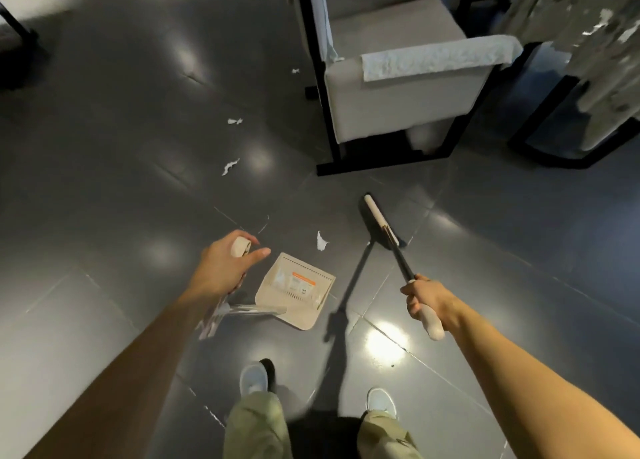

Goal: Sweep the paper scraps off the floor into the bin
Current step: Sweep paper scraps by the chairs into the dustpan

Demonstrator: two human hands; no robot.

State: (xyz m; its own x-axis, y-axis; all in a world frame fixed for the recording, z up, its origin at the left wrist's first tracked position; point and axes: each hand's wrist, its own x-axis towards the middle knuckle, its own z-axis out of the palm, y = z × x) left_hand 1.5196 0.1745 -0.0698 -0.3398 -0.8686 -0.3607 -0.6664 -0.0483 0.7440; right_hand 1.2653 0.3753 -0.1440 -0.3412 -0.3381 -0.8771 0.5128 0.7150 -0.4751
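Note:
My right hand (427,301) grips the beige handle of a broom (381,225), whose dark head rests on the floor ahead of me. My left hand (225,268) holds the beige top of a long-handled dustpan (298,290), thumb and forefinger loosely spread; the pan sits on the grey tiles between my hands. One white paper scrap (322,241) lies between pan and broom head. More scraps (230,166) trail away to the upper left, one further out (234,121) and one near the chair (295,71). No bin is in view.
A grey upholstered chair (398,88) with a black frame stands straight ahead, a white cloth draped on its arm. A second black-framed piece (571,129) stands to the right. My two shoes (254,377) are at the bottom. Dark furniture legs (20,29) sit far left.

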